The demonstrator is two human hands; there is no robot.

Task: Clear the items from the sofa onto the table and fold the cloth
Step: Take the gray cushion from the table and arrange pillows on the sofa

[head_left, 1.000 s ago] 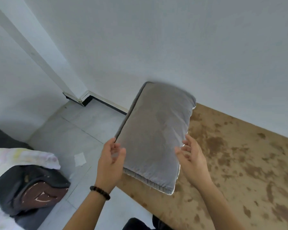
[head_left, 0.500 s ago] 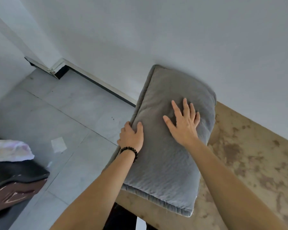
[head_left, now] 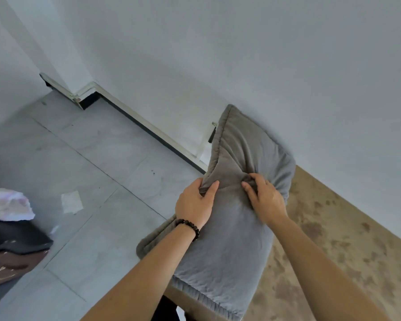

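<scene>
Fingers gripping the grey cushion (head_left: 229, 262) on the table (head_left: 333, 251).
The left hand (head_left: 195, 202) is curling round its edge, the right hand (head_left: 264, 198) is pinching fabric mid-face; the cushion is overhanging the table's edge, so letting go now risks it sliding to the floor (head_left: 90, 158).

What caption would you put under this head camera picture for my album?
Left hand and right hand grip a gray cushion on the brown table.
</scene>
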